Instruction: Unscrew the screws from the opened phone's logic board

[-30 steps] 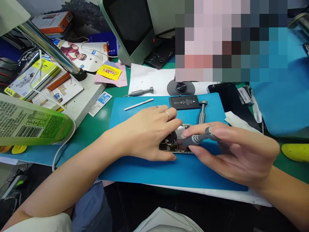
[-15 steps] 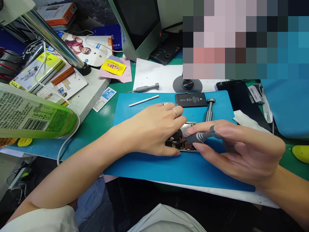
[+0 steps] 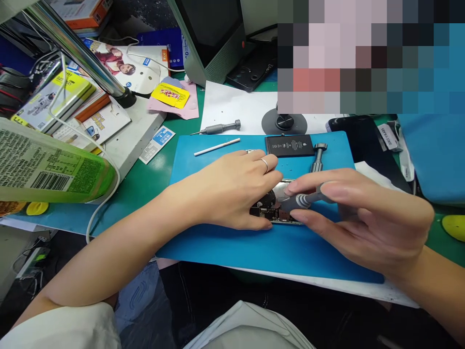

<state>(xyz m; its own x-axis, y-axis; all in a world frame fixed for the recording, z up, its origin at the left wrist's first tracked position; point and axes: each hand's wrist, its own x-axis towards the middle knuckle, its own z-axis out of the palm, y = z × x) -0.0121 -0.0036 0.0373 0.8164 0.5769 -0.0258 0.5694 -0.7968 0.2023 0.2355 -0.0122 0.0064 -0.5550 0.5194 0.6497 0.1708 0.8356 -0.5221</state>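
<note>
An opened phone (image 3: pixel 271 213), its circuit board showing, lies on the blue mat (image 3: pixel 232 245). My left hand (image 3: pixel 236 189) is closed around the phone's left part, thumb along the near edge and fingers over the far side, covering much of it. Between the thumb and fingers of my right hand (image 3: pixel 378 223) is a grey screwdriver (image 3: pixel 303 200), slanted over the phone's right part; its tip is hard to make out. A black battery (image 3: pixel 289 145) lies just beyond the phone. Beside it lies a second grey screwdriver (image 3: pixel 318 157).
A white stick (image 3: pixel 217 147) lies at the mat's far left. Behind it is a thin screwdriver (image 3: pixel 220 127) on white paper. A round grey stand (image 3: pixel 284 122) and a dark phone (image 3: pixel 358 133) lie beyond the mat. A green package (image 3: pixel 54 169) juts in at left.
The view has tipped slightly, so the scene sits a little higher. Both hands keep nearly the same hold on the phone and screwdriver.
</note>
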